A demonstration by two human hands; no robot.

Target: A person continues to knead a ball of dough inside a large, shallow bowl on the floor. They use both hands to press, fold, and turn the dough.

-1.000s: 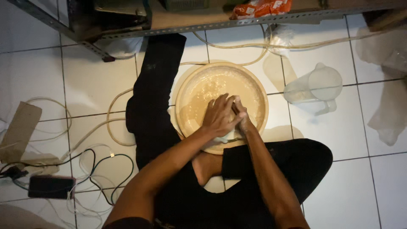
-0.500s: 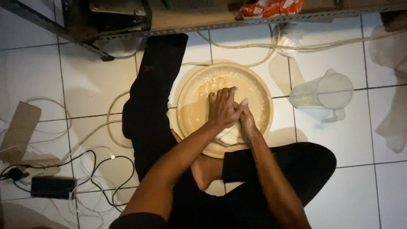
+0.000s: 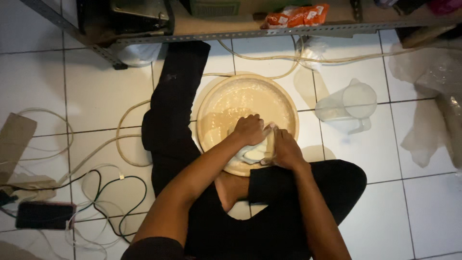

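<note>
A round beige basin (image 3: 281, 108) of soapy, cloudy water sits on the white tiled floor between my legs in black trousers. Both hands are over its near side. My left hand (image 3: 250, 129) is closed on a pale wet cloth (image 3: 251, 154), pressing it down from above. My right hand (image 3: 285, 149) grips the same cloth from the right, fingers wrapped around its edge. The two hands touch each other. Most of the cloth is hidden under them.
A translucent plastic jug (image 3: 350, 106) stands right of the basin. A metal shelf (image 3: 250, 31) with an orange packet (image 3: 294, 15) runs along the top. A pale hose (image 3: 125, 144) loops on the left, with black cables, a phone (image 3: 44, 215) and cardboard. Clear plastic sheeting (image 3: 433, 101) lies far right.
Both hands have drawn back from the basin's middle toward its near edge, still working the cloth. The pale cloth shows more between them now.
</note>
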